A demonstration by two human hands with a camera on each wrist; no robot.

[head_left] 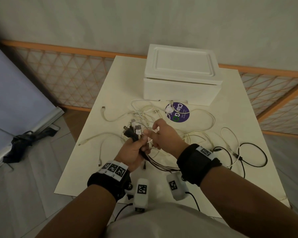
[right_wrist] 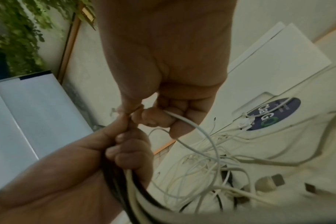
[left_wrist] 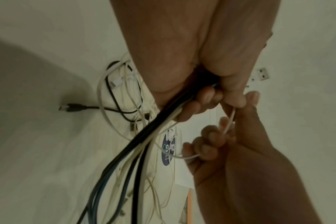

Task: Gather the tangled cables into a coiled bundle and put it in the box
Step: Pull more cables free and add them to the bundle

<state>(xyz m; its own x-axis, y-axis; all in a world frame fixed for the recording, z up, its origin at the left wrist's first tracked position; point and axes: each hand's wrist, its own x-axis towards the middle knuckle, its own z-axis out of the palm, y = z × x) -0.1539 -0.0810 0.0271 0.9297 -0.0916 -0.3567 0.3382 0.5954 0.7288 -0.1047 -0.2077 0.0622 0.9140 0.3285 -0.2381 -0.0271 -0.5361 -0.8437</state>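
Note:
My left hand [head_left: 142, 143] grips a bundle of cable ends [head_left: 133, 130], black and white, with the plugs sticking up from the fist. In the left wrist view the held cables [left_wrist: 144, 136] trail down from the left hand [left_wrist: 201, 100]. Right beside it, my right hand [head_left: 154, 133] pinches a thin white cable [left_wrist: 229, 119]; in the right wrist view this white cable [right_wrist: 194, 127] loops down from the right hand [right_wrist: 163, 115]. More white cables [head_left: 144, 111] and a black cable [head_left: 253, 152] lie tangled on the table. The white foam box [head_left: 181, 83] stands behind them, lid on.
The white table [head_left: 113, 79] is small, with its edges close on all sides. A purple round sticker [head_left: 178, 114] lies before the box. A lattice fence [head_left: 67, 74] runs behind. A dark bundle [head_left: 24, 140] and a pale panel [head_left: 15, 100] lie on the floor at left.

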